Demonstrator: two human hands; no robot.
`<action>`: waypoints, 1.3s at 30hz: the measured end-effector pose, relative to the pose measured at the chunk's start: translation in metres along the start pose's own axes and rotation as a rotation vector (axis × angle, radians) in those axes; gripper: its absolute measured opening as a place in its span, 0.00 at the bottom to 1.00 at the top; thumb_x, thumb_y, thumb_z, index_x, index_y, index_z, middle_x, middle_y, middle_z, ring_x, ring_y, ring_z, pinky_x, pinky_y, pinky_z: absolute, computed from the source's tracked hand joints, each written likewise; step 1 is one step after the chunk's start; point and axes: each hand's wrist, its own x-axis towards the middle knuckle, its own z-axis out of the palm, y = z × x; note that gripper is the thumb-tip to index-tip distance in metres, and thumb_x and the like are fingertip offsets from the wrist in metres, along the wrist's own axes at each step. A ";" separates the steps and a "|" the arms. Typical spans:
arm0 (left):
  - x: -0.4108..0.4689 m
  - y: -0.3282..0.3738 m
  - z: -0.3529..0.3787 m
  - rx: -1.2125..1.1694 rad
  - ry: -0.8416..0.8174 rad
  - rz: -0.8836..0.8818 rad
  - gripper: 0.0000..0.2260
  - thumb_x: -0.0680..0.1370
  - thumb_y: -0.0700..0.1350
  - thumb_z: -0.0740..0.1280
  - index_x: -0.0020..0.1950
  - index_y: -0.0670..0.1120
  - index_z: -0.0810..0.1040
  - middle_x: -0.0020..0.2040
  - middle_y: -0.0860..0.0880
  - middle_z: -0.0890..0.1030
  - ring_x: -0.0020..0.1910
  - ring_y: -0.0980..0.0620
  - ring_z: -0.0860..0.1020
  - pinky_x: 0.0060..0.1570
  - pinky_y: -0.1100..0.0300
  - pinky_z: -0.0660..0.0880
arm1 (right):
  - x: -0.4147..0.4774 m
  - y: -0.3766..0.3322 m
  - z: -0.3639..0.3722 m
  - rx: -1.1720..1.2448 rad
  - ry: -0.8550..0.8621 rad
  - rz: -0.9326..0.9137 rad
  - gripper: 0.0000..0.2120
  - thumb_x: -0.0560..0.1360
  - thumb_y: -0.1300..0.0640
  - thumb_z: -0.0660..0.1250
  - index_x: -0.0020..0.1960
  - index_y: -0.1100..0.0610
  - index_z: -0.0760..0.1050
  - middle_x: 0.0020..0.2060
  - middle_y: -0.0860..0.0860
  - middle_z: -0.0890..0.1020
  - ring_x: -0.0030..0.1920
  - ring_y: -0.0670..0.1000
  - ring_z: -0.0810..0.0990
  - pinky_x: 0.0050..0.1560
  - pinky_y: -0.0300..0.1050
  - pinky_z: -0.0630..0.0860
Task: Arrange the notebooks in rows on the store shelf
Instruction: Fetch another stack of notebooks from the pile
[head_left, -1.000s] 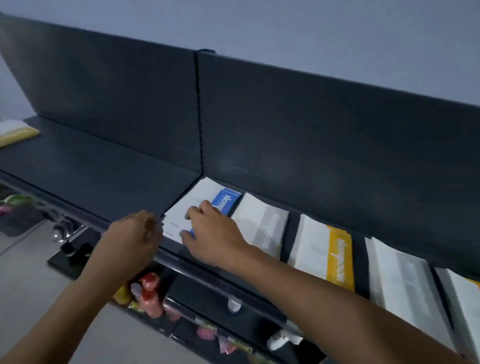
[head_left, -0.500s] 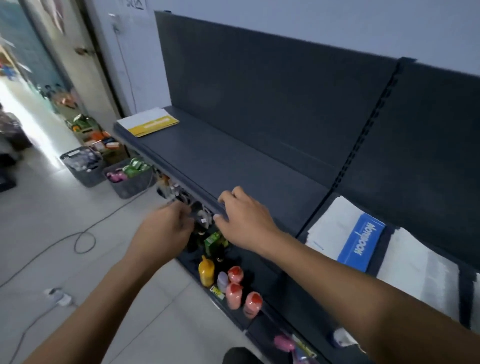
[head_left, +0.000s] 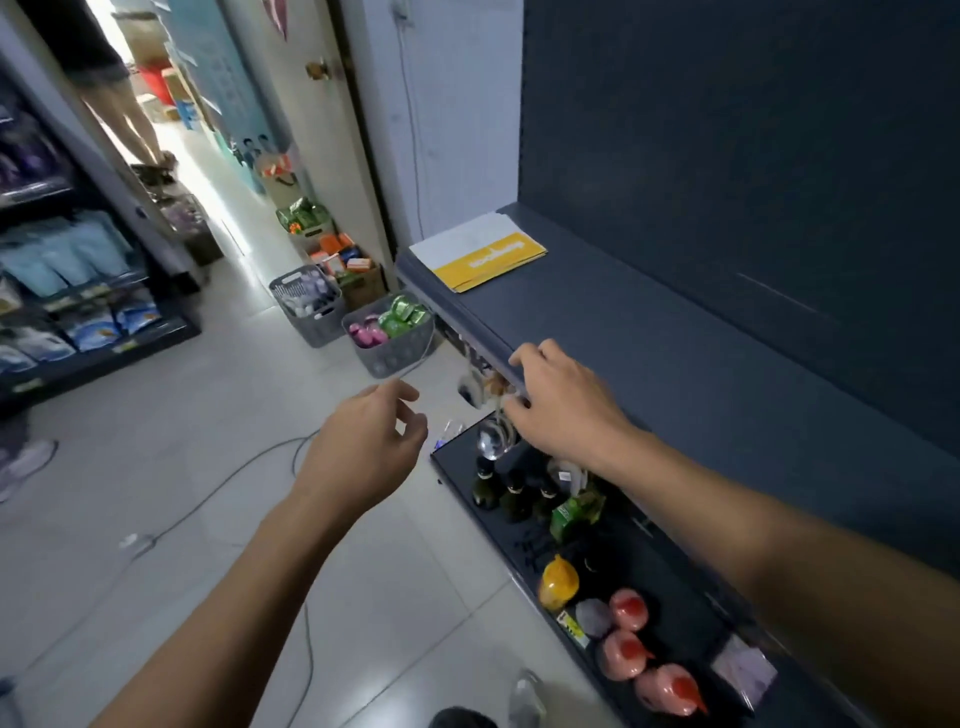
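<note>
target: notebook stack, white covers with a yellow band, lying flat at the far end of the shelf, upper centre of the frame
direction from hands: up and slightly left in the frame, along the shelf's run; a bare stretch of shelf lies between the stack and your hands
long axis: runs across the shelf, front lip to back panel; the short edges follow the lip; the yellow band is on the side facing you
right hand: centre of the frame, at the shelf's front lip, fingers bent, index on top of the lip, thumb lower; it holds no notebook; I cannot tell whether it clasps the lip or only touches it
left hand: left of the right hand, off the shelf and over the floor, fingers loosely curled, nothing in it
nearer hand: the right one, already on the shelf line; the left is further out and lower
next move (judgement): reach up the frame along the lip and take the stack by its near long edge
risk (judgement): stack sits close to the shelf's end corner, so a push leftward could tip it off
also there: grey basket on the floor below the stack, bottles on the lower shelf
</note>
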 end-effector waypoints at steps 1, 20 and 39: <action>0.009 -0.013 -0.006 -0.002 0.010 -0.008 0.12 0.80 0.51 0.62 0.62 0.52 0.76 0.50 0.58 0.80 0.48 0.52 0.79 0.49 0.53 0.77 | 0.018 -0.008 0.003 -0.003 -0.003 -0.005 0.14 0.80 0.49 0.62 0.63 0.53 0.69 0.59 0.52 0.72 0.52 0.55 0.76 0.49 0.54 0.76; 0.331 -0.133 -0.048 0.056 -0.209 0.447 0.12 0.80 0.49 0.62 0.60 0.48 0.77 0.52 0.50 0.81 0.51 0.48 0.79 0.50 0.52 0.77 | 0.257 -0.080 0.049 0.059 0.119 0.433 0.16 0.80 0.51 0.62 0.65 0.55 0.69 0.62 0.52 0.72 0.52 0.56 0.77 0.47 0.51 0.76; 0.502 -0.076 0.041 0.203 -0.455 0.583 0.18 0.80 0.50 0.63 0.63 0.39 0.69 0.58 0.40 0.75 0.56 0.39 0.75 0.52 0.48 0.74 | 0.347 -0.006 0.063 0.227 0.126 0.963 0.26 0.79 0.46 0.65 0.70 0.59 0.64 0.64 0.57 0.72 0.61 0.59 0.75 0.48 0.49 0.71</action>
